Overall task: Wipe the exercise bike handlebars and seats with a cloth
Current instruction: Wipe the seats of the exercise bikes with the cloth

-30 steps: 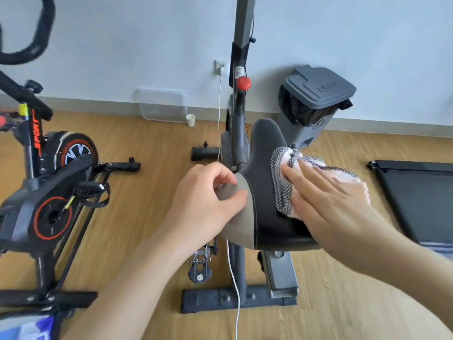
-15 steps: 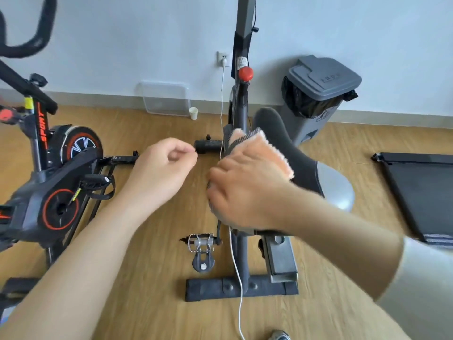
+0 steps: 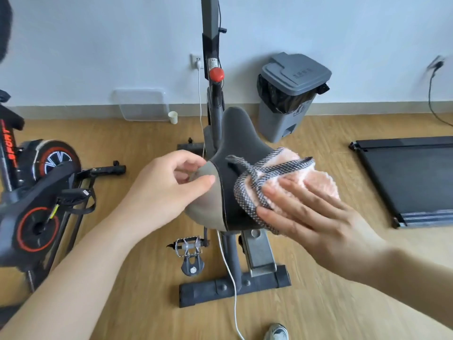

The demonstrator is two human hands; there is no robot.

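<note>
One red "SPORT" marks the second bike [image 3: 36, 192].

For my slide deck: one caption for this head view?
Left hand steadies the bike seat while right hand presses a cloth onto it.

seat [image 3: 235, 153]: matt black, smooth, grey panel at 9 o'clock | cloth [image 3: 289, 182]: fluffy pink pile, woven black-white edging | floor [image 3: 318, 303]: wood-grain, slight sheen | bin [image 3: 289, 94]: matt grey plastic | pedal [image 3: 188, 246]: bare shiny metal
</note>
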